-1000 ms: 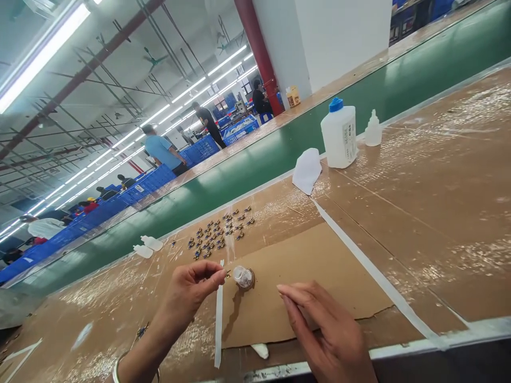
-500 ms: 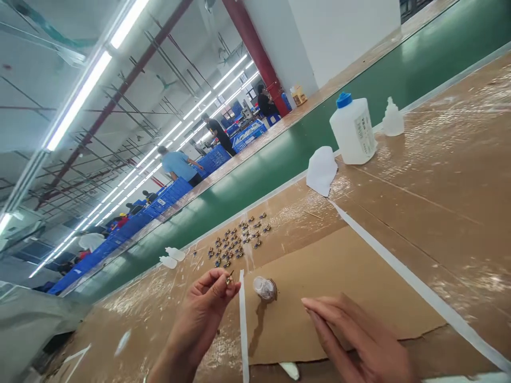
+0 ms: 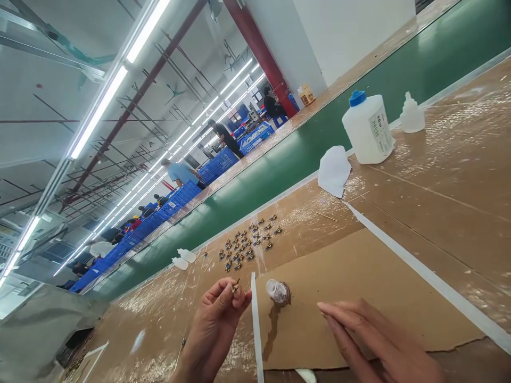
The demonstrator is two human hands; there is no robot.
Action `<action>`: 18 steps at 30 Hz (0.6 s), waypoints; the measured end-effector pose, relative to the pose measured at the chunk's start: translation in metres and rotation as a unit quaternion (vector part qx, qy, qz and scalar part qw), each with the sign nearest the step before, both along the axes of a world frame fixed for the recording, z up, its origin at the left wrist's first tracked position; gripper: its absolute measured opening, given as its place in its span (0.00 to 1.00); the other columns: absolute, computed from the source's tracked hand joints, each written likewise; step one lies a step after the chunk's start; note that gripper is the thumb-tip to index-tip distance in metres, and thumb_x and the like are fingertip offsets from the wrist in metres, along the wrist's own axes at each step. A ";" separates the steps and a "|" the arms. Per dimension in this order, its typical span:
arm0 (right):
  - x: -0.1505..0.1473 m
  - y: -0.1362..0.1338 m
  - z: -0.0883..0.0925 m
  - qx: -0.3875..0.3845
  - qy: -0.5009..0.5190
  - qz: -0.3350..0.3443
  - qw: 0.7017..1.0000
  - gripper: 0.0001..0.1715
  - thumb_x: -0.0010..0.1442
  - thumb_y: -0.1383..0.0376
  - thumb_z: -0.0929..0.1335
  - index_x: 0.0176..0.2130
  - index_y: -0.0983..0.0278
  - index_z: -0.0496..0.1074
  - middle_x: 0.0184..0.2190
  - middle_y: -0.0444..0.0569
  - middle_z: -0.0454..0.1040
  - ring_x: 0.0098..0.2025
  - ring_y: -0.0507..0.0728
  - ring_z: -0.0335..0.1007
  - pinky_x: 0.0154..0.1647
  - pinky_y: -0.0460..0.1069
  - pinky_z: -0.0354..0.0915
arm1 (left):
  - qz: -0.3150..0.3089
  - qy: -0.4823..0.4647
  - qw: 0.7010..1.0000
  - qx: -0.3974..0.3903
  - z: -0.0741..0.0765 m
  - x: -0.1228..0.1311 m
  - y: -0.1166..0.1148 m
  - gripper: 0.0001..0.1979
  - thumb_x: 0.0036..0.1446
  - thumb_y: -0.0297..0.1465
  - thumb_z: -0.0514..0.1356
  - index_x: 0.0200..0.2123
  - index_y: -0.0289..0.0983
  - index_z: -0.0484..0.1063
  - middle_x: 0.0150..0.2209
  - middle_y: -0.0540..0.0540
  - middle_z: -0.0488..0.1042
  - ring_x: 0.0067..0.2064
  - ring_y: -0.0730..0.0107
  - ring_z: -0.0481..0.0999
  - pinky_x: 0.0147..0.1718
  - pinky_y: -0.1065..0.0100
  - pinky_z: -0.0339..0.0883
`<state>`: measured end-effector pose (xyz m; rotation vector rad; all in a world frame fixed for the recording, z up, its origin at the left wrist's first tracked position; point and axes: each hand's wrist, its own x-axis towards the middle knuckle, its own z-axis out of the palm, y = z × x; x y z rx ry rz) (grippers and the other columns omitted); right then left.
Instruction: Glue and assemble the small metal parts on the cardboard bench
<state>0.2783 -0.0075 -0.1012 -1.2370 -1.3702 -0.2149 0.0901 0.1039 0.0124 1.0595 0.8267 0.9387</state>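
My left hand is pinched on a small brass part, held just above the brown cardboard-covered table. My right hand lies flat on a cardboard sheet, fingers stretched out together and holding nothing. Between the hands stands a small clear cap over a dark stain. Beyond it, a cluster of several small brass and blue parts lies on the table.
A white bottle with a blue cap and a small dropper bottle stand at the far right, beside a white cloth. Two little bottles lie left. A green conveyor belt runs behind. Other people work by blue crates.
The view has swung left and tilted. My left hand has drawn the small part back from the clear cap. My right hand has stayed flat on the cardboard.
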 end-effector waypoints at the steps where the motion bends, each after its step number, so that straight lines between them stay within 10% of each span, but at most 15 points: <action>1: 0.000 0.000 0.001 0.000 0.003 0.003 1.000 0.12 0.66 0.66 0.59 0.49 0.65 0.63 0.41 0.46 0.68 0.45 0.46 0.64 0.55 0.37 0.53 | 0.007 0.002 1.000 0.000 0.000 0.001 -0.001 0.03 0.52 0.25 0.63 0.27 0.31 0.74 0.21 0.52 0.69 0.24 0.81 0.67 0.44 0.64 0.68; 18: -0.003 0.000 0.015 0.006 0.047 -0.014 0.999 0.11 0.66 0.67 0.58 0.44 0.64 0.66 0.37 0.44 0.69 0.40 0.45 0.65 0.49 0.37 0.56 | 0.153 0.072 0.985 -0.020 0.002 -0.002 -0.008 0.05 0.44 0.26 0.68 0.23 0.31 0.75 0.21 0.49 0.74 0.22 0.80 0.71 0.41 0.61 0.72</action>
